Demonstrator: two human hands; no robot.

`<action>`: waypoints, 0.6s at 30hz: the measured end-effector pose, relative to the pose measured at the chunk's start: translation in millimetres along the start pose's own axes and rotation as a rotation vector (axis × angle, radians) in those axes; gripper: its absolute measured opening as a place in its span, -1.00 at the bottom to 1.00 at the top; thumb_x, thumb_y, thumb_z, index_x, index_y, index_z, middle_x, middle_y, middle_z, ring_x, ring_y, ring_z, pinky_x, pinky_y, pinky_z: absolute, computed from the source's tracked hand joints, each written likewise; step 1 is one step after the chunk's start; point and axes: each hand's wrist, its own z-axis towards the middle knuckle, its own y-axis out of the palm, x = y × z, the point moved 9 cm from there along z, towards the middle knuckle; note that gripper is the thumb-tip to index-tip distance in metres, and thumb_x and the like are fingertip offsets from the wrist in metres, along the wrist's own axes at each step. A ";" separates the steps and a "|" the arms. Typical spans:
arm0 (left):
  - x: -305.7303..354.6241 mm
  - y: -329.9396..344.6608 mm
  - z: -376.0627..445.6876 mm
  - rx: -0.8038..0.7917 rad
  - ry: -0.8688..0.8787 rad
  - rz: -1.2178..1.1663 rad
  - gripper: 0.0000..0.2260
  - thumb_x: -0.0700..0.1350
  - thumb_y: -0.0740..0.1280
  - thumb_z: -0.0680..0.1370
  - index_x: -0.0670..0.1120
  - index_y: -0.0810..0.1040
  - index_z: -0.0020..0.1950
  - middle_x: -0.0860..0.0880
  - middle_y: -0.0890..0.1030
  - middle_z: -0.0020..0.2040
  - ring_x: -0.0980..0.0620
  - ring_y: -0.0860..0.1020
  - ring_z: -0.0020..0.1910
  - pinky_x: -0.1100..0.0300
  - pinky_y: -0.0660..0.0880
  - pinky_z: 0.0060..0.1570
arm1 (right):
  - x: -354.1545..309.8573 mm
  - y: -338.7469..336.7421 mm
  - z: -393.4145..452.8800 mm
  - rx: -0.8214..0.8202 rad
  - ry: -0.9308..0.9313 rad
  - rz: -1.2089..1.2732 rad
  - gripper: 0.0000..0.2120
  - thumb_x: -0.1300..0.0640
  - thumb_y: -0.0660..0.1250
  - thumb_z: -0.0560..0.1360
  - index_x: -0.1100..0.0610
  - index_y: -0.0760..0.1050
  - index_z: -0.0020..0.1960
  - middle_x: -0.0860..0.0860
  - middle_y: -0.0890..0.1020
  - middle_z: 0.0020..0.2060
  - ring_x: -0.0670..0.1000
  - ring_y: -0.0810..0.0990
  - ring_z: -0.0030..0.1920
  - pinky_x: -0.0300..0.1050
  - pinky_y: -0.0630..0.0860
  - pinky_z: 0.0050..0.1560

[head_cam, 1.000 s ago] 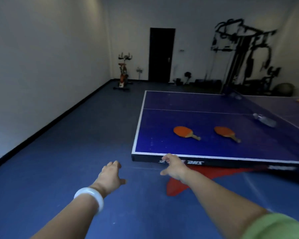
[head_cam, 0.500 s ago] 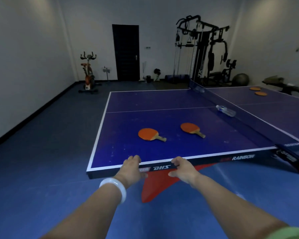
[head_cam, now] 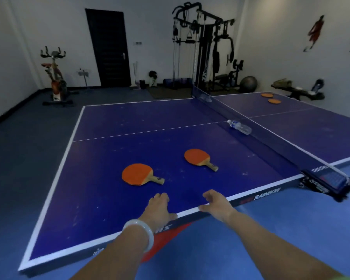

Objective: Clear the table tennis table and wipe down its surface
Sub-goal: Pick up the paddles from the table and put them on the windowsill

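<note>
The blue table tennis table [head_cam: 101, 199] fills the middle of the view. Two orange paddles lie on its near half: one paddle [head_cam: 137, 174] just beyond my hands, a second paddle [head_cam: 196, 157] further right. A clear plastic bottle [head_cam: 239, 127] lies on its side against the net [head_cam: 271, 146]. Two more orange paddles [head_cam: 271, 98] rest on the far half. My left hand [head_cam: 158, 209], with a white bangle on the wrist, and my right hand [head_cam: 217, 205] reach over the table's near edge with relaxed fingers, holding nothing.
An exercise bike [head_cam: 56, 77] stands at the back left beside a dark door [head_cam: 107, 47]. A multi-gym machine [head_cam: 204, 49] and a grey ball [head_cam: 249, 83] stand behind the net. A bench [head_cam: 297, 90] sits at the far right. Blue floor surrounds the table.
I have come closer to the table and turned right. Both hands moved forward from the edge to over the table's surface, nearer the first paddle.
</note>
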 end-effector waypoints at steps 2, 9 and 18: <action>4.2 0.5 36.7 -0.029 -0.002 -0.012 -0.55 0.03 0.40 0.53 -0.11 0.35 0.32 -0.07 0.37 0.28 -0.07 0.34 0.28 0.03 0.42 0.22 | -0.9 -14.0 31.1 0.009 0.033 -0.023 -0.50 0.08 0.46 0.49 0.08 0.38 0.36 0.01 0.45 0.29 -0.03 0.46 0.18 -0.19 0.43 0.09; 34.7 9.9 141.2 -0.086 0.025 -0.020 -0.50 0.06 0.41 0.53 -0.09 0.32 0.36 -0.05 0.33 0.34 -0.06 0.32 0.34 0.04 0.39 0.29 | 10.9 -49.3 116.8 0.041 0.089 -0.071 -0.48 0.04 0.45 0.49 0.06 0.37 0.38 0.00 0.46 0.27 -0.07 0.44 0.15 -0.23 0.39 0.05; 53.2 39.5 236.1 -0.111 -0.022 -0.025 -0.51 0.07 0.39 0.54 -0.07 0.31 0.36 -0.03 0.31 0.32 -0.03 0.31 0.32 0.09 0.40 0.26 | 49.2 -82.1 220.2 0.012 0.133 -0.094 -0.48 0.05 0.44 0.51 0.08 0.35 0.41 0.01 0.44 0.31 -0.06 0.45 0.15 -0.23 0.40 0.04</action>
